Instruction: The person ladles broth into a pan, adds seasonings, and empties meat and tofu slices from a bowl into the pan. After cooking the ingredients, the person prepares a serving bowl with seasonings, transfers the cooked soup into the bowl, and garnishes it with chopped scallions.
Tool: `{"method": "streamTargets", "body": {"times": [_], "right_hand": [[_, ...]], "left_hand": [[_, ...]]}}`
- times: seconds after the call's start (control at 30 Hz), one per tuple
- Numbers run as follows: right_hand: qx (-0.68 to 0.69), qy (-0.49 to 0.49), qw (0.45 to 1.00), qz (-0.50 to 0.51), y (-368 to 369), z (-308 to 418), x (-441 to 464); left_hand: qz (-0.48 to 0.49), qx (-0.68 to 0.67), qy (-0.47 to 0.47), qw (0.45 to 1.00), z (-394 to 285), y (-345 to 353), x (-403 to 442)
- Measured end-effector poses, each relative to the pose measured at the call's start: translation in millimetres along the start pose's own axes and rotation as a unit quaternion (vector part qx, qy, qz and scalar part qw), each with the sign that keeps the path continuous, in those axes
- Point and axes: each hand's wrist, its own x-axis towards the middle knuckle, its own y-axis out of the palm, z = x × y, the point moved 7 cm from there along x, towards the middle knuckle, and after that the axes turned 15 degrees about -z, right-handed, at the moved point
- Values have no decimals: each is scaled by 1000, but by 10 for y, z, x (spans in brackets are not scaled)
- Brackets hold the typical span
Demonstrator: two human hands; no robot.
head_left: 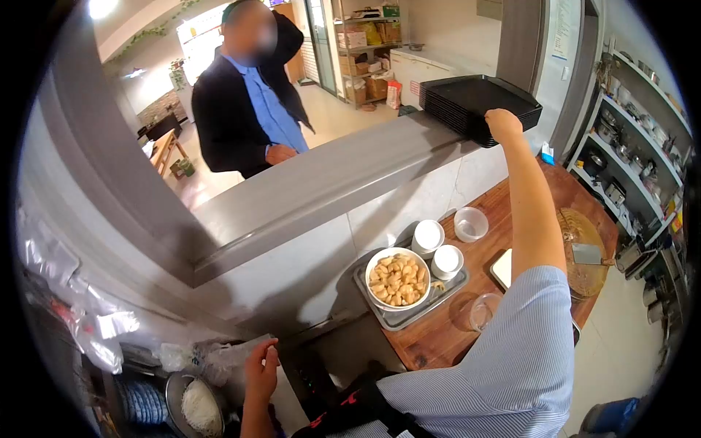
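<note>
While black trays (478, 93) stand piled at the right end of the ledge (321, 182), the right hand (504, 125) is curled over their near edge, the number gripped indeterminable. Stacking appears done; anything remaining is not shown. Below the ledge, the left hand (261, 372) is half-open, apparently empty, near a plastic bag (223, 359); beyond the ledge stands a person (244, 109).

A white bowl (400, 309) of tan chunks (398, 279), perhaps ginger, sits on a grey tray (432, 302).

Grey ledge (321, 182) — stacked black trays (460, 96) | wooden table (431, 349) — grey tray (438, 298), clear tubs (471, 225), round chopping board (586, 279)
</note>
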Motion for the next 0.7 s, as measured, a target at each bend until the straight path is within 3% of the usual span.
{"method": "streamTargets", "body": {"times": [0.1,0.2,0.3,0.37,0.43,0.5,0.53,0.6,0.7], "right_hand": [[-66,-90,991,80,138,-5,138],[-84,-98,987,101,29,100,168],[-42,-94,994,-44,-371,233,228],[86,-143,964,-204,-823,488,222],[191,-181,913,-311,-1297,849,73],[249,-216,890,-315,-1515,1249,-163],[273,-254,890,-262,-1563,1477,-309],[263,-329,853,-306,-1772,1948,-715],[278,-359,817,-356,-2090,2420,-1182]], "left_hand": [[34,-19,34,999,-82,126,359],[57,-19,40,997,-392,293,648],[63,-31,99,993,-694,521,924],[78,-16,148,986,-867,703,1141],[132,-112,117,978,-1141,937,1262],[199,-181,45,962,-1396,1264,1340],[231,-232,-1,945,-1511,1430,1334],[287,-336,-88,893,-1749,1750,1288],[361,-487,-194,771,-2117,2048,1126]]}}
